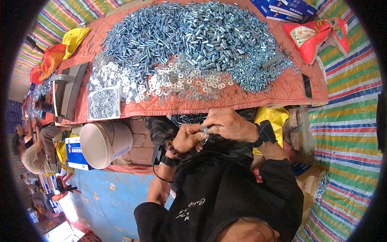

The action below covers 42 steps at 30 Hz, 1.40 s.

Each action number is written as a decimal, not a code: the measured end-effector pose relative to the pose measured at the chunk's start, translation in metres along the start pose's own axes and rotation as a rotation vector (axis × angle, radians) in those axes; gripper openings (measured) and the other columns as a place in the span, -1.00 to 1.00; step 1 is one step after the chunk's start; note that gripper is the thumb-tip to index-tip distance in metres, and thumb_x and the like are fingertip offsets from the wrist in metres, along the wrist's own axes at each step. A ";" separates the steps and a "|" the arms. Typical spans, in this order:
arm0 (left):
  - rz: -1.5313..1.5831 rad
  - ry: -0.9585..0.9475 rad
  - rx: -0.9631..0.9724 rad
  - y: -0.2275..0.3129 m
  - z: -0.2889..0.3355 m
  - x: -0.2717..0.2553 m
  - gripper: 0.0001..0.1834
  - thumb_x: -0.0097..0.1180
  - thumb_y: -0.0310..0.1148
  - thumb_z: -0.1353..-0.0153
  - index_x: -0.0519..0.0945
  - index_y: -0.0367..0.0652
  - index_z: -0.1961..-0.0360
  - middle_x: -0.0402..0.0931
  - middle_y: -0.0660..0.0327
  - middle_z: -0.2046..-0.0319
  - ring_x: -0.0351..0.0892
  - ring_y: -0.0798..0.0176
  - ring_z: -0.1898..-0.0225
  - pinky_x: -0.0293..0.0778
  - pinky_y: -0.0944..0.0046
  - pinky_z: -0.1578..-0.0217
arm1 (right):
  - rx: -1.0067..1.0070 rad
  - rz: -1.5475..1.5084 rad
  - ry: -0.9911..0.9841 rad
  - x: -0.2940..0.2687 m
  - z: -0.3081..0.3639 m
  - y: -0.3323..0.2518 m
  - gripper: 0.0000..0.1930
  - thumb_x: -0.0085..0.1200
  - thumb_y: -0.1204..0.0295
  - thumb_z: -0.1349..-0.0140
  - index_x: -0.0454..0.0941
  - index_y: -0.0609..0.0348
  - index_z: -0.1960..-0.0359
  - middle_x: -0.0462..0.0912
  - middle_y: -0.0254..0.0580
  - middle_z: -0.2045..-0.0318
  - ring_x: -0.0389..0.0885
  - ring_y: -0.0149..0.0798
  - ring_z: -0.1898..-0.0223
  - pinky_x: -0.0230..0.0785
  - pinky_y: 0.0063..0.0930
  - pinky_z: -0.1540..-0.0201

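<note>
Close together in front of my body, at the near edge of the table, are my left hand (187,138) and my right hand (225,124). Both have their fingers pinched on a small shiny metal piece (205,130) between them; the fingers cover most of it, so its kind does not show. Beyond them, on a red quilted cloth (284,90), lies a big heap of metal sleeves (201,36). Flat washers (173,82) are spread along its near side, and a pile of nuts (254,74) sits at its right.
A square white tray (90,113) of small metal rings stands at the table's left front. Below it is a white bucket (119,143). A dark phone-like slab (307,86) lies at the right edge, near a red bag (302,38). Other people sit at far left.
</note>
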<state>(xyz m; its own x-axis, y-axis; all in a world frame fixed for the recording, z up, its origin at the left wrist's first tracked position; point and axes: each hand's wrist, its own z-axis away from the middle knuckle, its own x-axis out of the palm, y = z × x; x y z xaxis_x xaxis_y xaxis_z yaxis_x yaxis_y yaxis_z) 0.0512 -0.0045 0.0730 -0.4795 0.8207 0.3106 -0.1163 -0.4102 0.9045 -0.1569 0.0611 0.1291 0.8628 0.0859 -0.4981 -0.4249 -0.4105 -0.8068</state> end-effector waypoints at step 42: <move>-0.381 0.648 0.387 -0.007 -0.006 0.011 -0.78 0.20 -0.38 -0.28 0.66 -0.30 0.13 0.52 0.34 0.61 0.43 0.50 0.58 0.37 0.42 0.55 | 0.336 -0.197 0.270 0.052 0.015 -0.018 -0.23 -0.22 -0.14 -0.42 0.23 0.38 -0.32 0.47 0.14 -0.15 0.45 -0.08 -0.19 0.27 -0.25 -0.22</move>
<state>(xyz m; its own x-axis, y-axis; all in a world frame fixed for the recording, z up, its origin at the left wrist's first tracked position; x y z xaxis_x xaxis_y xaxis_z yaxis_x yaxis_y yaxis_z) 0.0410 0.0053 0.0682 -0.8854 0.4370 -0.1584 -0.1218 0.1107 0.9864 -0.1087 0.0863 0.1131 0.9573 -0.1247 -0.2609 -0.2728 -0.0898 -0.9579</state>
